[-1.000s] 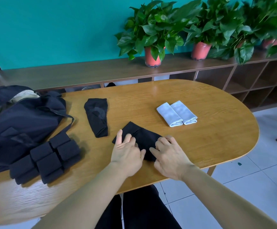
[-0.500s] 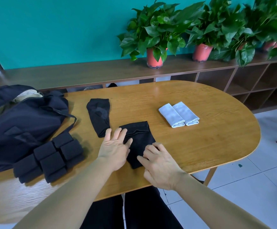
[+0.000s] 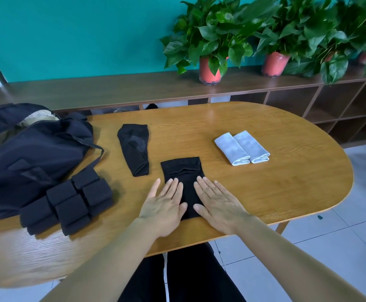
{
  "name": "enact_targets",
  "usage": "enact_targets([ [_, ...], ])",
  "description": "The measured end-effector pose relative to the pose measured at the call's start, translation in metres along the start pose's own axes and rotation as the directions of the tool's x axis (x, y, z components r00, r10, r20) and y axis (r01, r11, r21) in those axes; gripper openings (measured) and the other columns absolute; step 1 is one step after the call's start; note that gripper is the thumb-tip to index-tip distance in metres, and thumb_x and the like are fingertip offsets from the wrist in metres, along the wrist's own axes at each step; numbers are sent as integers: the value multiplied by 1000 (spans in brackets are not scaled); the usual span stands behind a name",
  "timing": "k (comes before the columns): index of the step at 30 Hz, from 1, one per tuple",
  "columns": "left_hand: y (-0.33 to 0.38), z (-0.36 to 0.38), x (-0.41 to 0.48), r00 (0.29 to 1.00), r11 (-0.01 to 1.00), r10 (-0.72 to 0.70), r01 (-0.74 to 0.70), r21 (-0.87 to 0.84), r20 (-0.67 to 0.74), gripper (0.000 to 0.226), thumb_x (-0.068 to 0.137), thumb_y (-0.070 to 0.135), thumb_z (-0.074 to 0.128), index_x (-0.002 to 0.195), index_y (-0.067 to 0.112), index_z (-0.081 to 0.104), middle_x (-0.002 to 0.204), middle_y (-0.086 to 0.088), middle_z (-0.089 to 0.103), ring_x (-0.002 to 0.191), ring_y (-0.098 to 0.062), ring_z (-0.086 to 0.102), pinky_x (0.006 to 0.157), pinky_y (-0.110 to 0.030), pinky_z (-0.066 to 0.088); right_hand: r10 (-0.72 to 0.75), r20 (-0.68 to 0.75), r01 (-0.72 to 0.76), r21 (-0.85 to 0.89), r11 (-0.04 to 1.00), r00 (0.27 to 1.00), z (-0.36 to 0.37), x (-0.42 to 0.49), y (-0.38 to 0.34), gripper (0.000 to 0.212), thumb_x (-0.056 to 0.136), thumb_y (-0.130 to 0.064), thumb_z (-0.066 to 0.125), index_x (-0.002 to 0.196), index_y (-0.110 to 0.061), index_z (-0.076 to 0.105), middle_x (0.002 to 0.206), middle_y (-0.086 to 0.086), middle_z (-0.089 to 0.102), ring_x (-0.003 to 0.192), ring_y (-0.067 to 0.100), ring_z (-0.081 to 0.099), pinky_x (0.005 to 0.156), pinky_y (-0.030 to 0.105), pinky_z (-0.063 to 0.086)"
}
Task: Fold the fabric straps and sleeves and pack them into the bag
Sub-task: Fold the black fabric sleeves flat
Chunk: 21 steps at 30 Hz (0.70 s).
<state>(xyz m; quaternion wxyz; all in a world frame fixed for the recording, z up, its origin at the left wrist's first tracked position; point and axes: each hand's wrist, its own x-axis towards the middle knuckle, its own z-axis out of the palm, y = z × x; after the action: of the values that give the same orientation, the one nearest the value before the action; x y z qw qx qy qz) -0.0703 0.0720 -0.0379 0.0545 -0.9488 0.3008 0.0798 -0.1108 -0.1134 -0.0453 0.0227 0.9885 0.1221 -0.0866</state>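
Note:
A folded black sleeve [image 3: 183, 171] lies flat near the front edge of the wooden table [image 3: 286, 182]. My left hand [image 3: 165, 203] and my right hand [image 3: 217, 201] press on it side by side, palms down, fingers straight. A second black sleeve [image 3: 135, 149] lies unfolded to the left behind it. Two folded white sleeves [image 3: 242, 148] sit side by side at the right. The dark bag [image 3: 31, 155] rests open on the table's left end. Several folded black straps [image 3: 68, 199] are stacked in front of the bag.
A long wooden shelf [image 3: 134, 88] with cubbies runs behind the table, bearing potted plants [image 3: 210, 40]. Tiled floor [image 3: 341, 236] lies to the right and below the table's front edge. My legs in dark trousers are under the table.
The black sleeve under my hands has been turned from slanted to straight and squared. Both hands now lie flat with fingers straight on it, where before the fingers were bent at its edges.

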Motion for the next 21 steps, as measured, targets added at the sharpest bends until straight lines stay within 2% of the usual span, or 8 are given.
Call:
enact_targets([
  [6, -3, 3, -2, 998, 1000, 28, -28, 5, -55, 61, 100, 47, -3, 151, 16, -10, 159, -1, -13, 145, -11, -17, 113, -45, -24, 0, 5, 0, -17, 1000, 1000, 0, -2, -2, 69, 92, -55, -7, 149, -16, -16, 156, 1, -22, 141, 11, -25, 117, 34, -13],
  [8, -5, 9, -9, 981, 998, 51, -57, -32, -185, 68, 95, 50, -7, 153, 15, 6, 160, -2, 2, 147, -11, -3, 114, -45, -19, -27, -97, 29, 14, 999, 995, 1, -9, -3, 71, 95, -56, -4, 152, -13, -2, 159, 4, -9, 145, 15, -14, 118, 36, -8],
  [9, -6, 10, -14, 962, 996, 67, -82, -45, -263, 72, 95, 52, -5, 151, 15, 21, 158, -2, 17, 147, -11, 12, 115, -44, -13, -55, -193, 60, 24, 998, 980, 1, -15, -4, 72, 97, -56, 2, 152, -11, 13, 159, 7, 5, 147, 18, -1, 118, 37, -1],
  [12, -3, 12, -32, 918, 983, 147, -175, -45, -368, 71, 97, 63, 17, 126, 16, 62, 133, 1, 59, 125, -12, 52, 110, -43, 16, -165, -311, 173, -2, 985, 936, 1, -31, -6, 67, 98, -59, 27, 136, -9, 49, 144, 11, 45, 135, 25, 37, 113, 40, 22],
  [14, -2, 14, -42, 915, 976, 188, -214, -35, -357, 79, 88, 76, 25, 119, 16, 67, 125, 3, 64, 117, -12, 58, 104, -44, 24, -225, -303, 227, -30, 973, 926, 7, -41, -7, 70, 92, -64, 37, 131, -9, 55, 137, 10, 52, 128, 25, 44, 111, 42, 28],
  [16, -2, 14, -50, 908, 972, 212, -235, -18, -361, 84, 79, 83, 34, 116, 16, 68, 122, 4, 65, 112, -11, 60, 103, -44, 24, -263, -336, 260, -56, 964, 904, 10, -48, -8, 65, 86, -58, 50, 128, -9, 57, 133, 9, 55, 124, 25, 47, 110, 41, 30],
  [19, -2, 19, -60, 863, 960, 272, -276, 54, -427, 69, 69, 72, 57, 111, 19, 70, 115, 6, 68, 103, -10, 63, 104, -44, 24, -323, -447, 318, -88, 944, 834, 15, -55, -10, 49, 71, -30, 63, 116, -9, 65, 118, 7, 63, 112, 26, 54, 104, 35, 34],
  [21, -2, 22, -66, 834, 952, 295, -298, 69, -466, 56, 70, 64, 64, 107, 22, 72, 111, 8, 69, 99, -8, 64, 104, -42, 24, -355, -481, 349, -105, 931, 802, 16, -59, -12, 45, 64, -23, 62, 107, -9, 68, 110, 5, 66, 106, 25, 56, 99, 33, 38],
])
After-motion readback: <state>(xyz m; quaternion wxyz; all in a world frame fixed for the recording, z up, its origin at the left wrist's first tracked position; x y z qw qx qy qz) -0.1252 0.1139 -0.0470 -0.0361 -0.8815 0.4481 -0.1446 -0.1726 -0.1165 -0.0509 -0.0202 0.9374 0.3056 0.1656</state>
